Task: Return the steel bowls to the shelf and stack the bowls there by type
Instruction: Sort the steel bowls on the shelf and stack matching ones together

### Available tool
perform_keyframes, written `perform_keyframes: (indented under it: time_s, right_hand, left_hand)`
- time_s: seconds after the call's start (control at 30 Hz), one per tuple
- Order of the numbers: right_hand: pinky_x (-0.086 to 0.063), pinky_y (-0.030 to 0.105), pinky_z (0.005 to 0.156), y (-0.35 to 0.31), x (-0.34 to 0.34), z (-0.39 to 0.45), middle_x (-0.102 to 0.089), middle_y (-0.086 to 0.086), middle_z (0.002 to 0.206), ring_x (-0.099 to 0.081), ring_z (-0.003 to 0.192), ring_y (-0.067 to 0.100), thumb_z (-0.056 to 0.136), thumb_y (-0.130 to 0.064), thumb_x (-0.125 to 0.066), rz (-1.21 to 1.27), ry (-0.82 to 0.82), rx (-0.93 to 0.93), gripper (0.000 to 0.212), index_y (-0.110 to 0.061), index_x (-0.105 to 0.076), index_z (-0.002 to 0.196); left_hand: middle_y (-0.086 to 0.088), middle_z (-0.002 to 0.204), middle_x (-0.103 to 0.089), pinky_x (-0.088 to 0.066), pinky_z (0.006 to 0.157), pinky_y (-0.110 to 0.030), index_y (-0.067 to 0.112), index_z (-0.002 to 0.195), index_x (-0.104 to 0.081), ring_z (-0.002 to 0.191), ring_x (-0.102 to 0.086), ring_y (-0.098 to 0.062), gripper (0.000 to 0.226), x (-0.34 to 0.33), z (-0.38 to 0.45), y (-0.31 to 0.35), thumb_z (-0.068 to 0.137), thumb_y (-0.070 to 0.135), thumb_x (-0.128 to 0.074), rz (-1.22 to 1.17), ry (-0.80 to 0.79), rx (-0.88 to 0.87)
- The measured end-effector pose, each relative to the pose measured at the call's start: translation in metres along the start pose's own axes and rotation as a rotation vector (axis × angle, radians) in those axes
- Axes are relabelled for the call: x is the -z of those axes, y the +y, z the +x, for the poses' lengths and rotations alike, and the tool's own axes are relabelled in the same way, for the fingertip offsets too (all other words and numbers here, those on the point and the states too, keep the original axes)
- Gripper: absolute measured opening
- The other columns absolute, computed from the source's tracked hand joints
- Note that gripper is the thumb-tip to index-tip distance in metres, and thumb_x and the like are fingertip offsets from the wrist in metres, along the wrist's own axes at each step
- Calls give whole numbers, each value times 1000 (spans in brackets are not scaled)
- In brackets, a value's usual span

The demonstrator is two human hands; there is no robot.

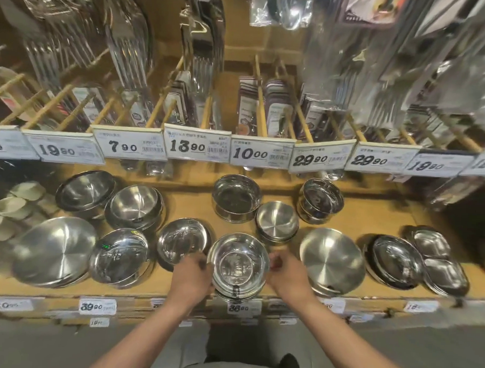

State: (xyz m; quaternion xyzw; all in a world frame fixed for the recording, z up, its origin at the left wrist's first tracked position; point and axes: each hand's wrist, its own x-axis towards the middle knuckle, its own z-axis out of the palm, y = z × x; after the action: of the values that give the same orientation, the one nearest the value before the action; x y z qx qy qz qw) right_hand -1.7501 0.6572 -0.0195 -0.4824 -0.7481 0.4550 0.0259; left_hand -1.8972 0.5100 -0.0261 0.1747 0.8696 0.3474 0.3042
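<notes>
— Hands first: where are they?

— Both at the front edge of the shelf (373, 214). Left hand (192, 273) has its fingers curled onto the left rim of a polished steel bowl (238, 263), right hand (287, 270) grips the right rim — the bowl is clamped between them.

— Is that bowl alone?

— No, it sits on a short stack of like bowls, just above the 36.90 price tag (238, 308).

— And around it?

— Just left, a shiny shallow bowl (182, 241) nearly touches the left fingers. Behind to the right, small brushed bowls (277, 223) are stacked. Further right lies a wide brushed plate (332, 261), then divided trays (438, 259). Far left, a big brushed bowl (53, 252). At the back stands a straight-walled bowl (236, 197). Packaged forks (127, 48) hang above a row of price labels (198, 146).
</notes>
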Motion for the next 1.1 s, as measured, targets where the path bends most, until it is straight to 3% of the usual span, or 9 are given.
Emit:
perform_keyframes:
  time_s: [0.1, 0.2, 0.33, 0.4, 0.53, 0.7, 0.83, 0.97, 1.1]
  right_hand:
    - [-44, 9, 64, 1, -2, 0, -67, -10, 85, -62, 79, 10, 86, -12, -72, -8, -1, -19, 16, -21, -63, 96]
    - [-52, 21, 79, 1, -5, 0, -70, -4, 97, -66, 90, 14, 85, -5, -71, 37, -42, -50, 30, -14, -66, 113]
    - [-53, 27, 85, 4, 1, -4, -66, -6, 96, -63, 92, 14, 88, -7, -67, 81, -66, -16, 28, -14, -65, 116]
    - [-52, 28, 82, 11, 12, -8, -65, -6, 94, -62, 88, 13, 91, -11, -65, 133, -47, 0, 24, -18, -65, 114]
    - [-53, 16, 60, 46, 67, -17, -68, -9, 83, -64, 67, -3, 93, -11, -61, 283, 190, 1, 19, -27, -65, 103]
    - [-52, 42, 89, 126, 165, -8, -72, 14, 106, -66, 99, 32, 95, -14, -58, 229, 489, -210, 28, -9, -65, 121]
    - [-46, 38, 88, 172, 220, 15, -69, 21, 116, -63, 108, 36, 94, -22, -67, 114, 482, -311, 40, 0, -61, 127]
    - [-42, 32, 79, 193, 243, 40, -70, 20, 116, -64, 107, 35, 94, -32, -68, 21, 367, -313, 46, -1, -61, 127]
    - [-48, 33, 72, 202, 254, 57, -70, 15, 96, -66, 90, 31, 92, -34, -71, -94, 271, -294, 38, -1, -64, 108]
  left_hand:
    - [-3, 75, -71, -50, 45, -14, 13, 88, -65, 51, -68, 0, 12, -3, 0, -1, 99, 11, -59, 31, 18, -13]
    - [-4, 88, -71, -44, 41, -9, 11, 98, -67, 52, -63, 12, 7, -5, -3, -3, 96, 6, -62, 23, 53, -19]
    - [-6, 95, -72, -44, 42, -13, 9, 108, -65, 51, -68, -3, 12, -3, -5, -1, 97, 11, -63, 37, 59, 15]
    - [-4, 96, -72, -48, 55, -23, 10, 115, -65, 62, -69, -12, 20, -2, -9, 4, 96, 16, -65, 69, 102, 22]
    - [16, 67, -58, -37, 54, -23, 14, 102, -67, 61, -57, -12, 8, -3, -19, 27, 94, 15, -67, 91, 240, -90]
    - [3, 92, -60, -38, 77, -35, 11, 117, -68, 85, -52, -19, 24, -30, -20, 74, 96, 22, -62, 81, 292, -164]
    - [-1, 97, -69, -49, 73, -38, 23, 120, -65, 81, -62, -24, 24, -72, -33, 109, 98, 29, -58, 15, 202, -169]
    - [9, 77, -70, -45, 55, -20, 36, 93, -66, 64, -64, -4, 16, -123, -52, 133, 96, 23, -59, -76, 150, -172]
    - [6, 86, -71, -48, 67, -28, 28, 96, -69, 75, -65, -13, 17, -161, -64, 144, 96, 15, -58, -96, 91, -152]
